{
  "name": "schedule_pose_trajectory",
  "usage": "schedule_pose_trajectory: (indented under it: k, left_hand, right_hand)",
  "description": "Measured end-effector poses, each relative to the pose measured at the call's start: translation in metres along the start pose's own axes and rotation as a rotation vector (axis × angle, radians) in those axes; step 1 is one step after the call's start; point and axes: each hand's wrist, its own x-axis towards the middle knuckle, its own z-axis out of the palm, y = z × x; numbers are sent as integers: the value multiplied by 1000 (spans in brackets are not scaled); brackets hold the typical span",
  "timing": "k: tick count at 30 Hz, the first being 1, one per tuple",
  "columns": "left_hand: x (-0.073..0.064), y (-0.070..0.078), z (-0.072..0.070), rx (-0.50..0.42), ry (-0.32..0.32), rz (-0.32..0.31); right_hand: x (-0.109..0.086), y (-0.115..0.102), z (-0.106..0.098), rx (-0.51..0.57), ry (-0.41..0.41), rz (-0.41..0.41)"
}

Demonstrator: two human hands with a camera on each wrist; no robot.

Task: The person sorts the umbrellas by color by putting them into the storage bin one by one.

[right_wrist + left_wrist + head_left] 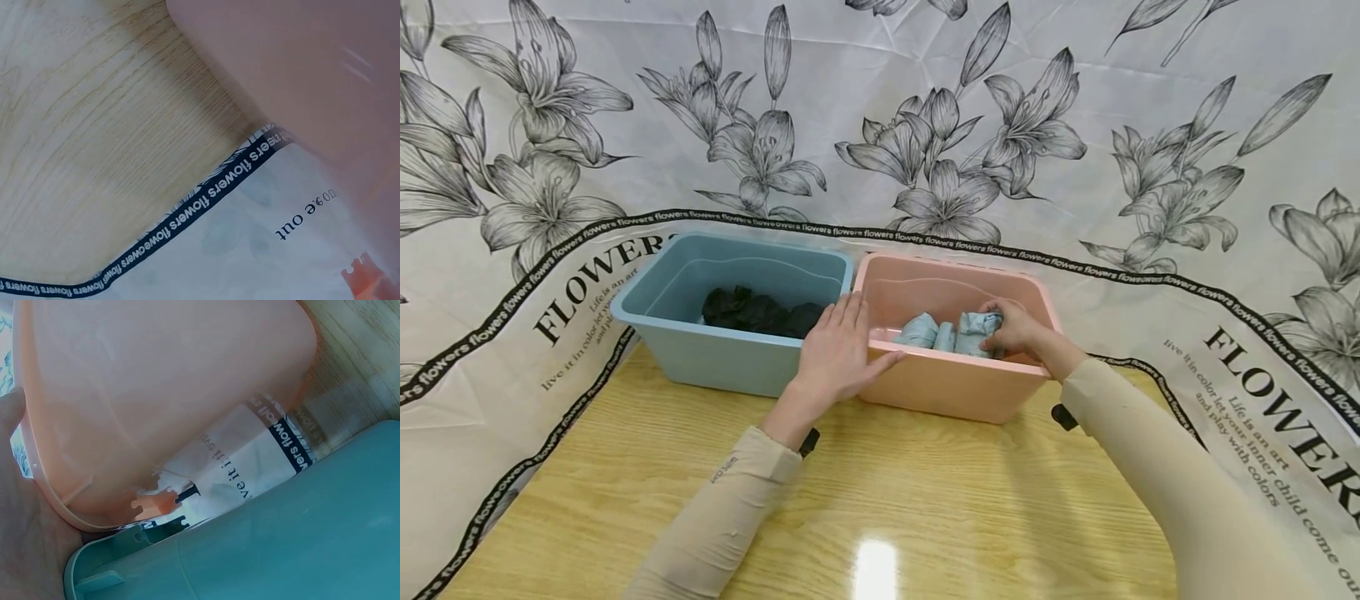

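Observation:
A pink bin (951, 387) stands right beside a blue bin (722, 360). Inside the pink one lie several light blue fabric bundles (919, 331). My right hand (1022, 332) reaches over its front right rim and pinches the rightmost light blue fabric bundle (972, 335) between thumb and fingers. My left hand (837, 354) rests with straight fingers over the rims where the two bins meet, its thumb along the pink rim. The left wrist view shows part of this hand at the pink bin's rim (39, 465). Only the pink bin's outside (312, 75) fills the right wrist view; the hand is hidden there.
Several black fabric bundles (752, 311) lie in the blue bin. Both bins stand at the back of a wooden table (962, 500), against a white cloth (865, 108) printed with flowers and lettering.

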Motion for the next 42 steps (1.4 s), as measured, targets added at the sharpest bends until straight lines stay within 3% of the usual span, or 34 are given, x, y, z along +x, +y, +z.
schedule_pose_trajectory:
  k: [8,14,23,30,37,42]
  left_hand:
    - [-4,0,1,11,-23,2]
    - [-5,-1,3,7,-20,-3]
    - [-3,2,4,5,-7,3]
    - [-4,3,5,-6,-14,5]
    - [-5,-1,2,-11,-49,7]
    - [-4,-11,-7,-116,-12,15]
  right_hand:
    - [1,0,1,30,-255,64]
    - [0,-1,3,52,-391,103]
    - [-4,0,5,169,-478,160]
    - [-8,0,4,113,-392,117]
    - [-20,-12,-1,71,-120,-47]
    - [-31,-28,-9,-50,94,-212]
